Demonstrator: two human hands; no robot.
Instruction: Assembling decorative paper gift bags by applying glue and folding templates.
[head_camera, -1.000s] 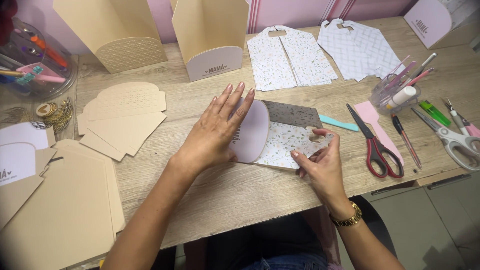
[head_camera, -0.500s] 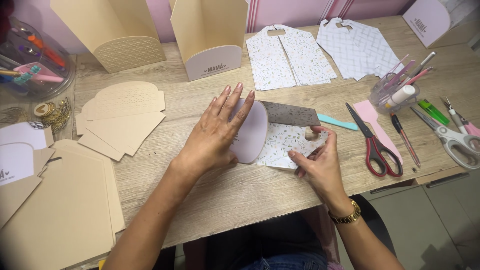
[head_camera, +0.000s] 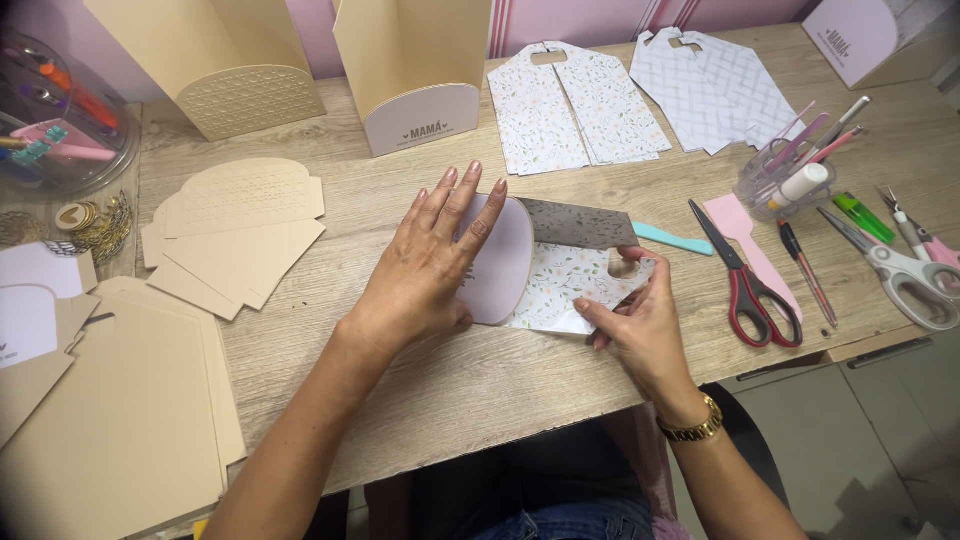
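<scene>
**Both hands engaged on a folded paper piece at table centre**

At 9 o'clock of the wooden table (head_camera: 420, 400), a stack of beige card cut-outs (head_camera: 235, 235) is noted, lying flat and untouched. The left hand (head_camera: 430, 265) is laid palm-down, fingers extended and slightly spread, pointing toward 1 o'clock; the lilac rounded panel (head_camera: 500, 265) is pressed flat beneath the fingertips. Nothing is gripped by this hand. Joined to that panel at its 3 o'clock side is the floral patterned paper (head_camera: 565, 290), resting on the table at centre. The right hand (head_camera: 640, 320) is positioned at 4 o'clock of the paper, wrist bent inward, the paper's right edge pinched between thumb and forefinger. Red-handled scissors (head_camera: 745, 285) are observed lying closed at 3 o'clock, well apart from the hand.
</scene>
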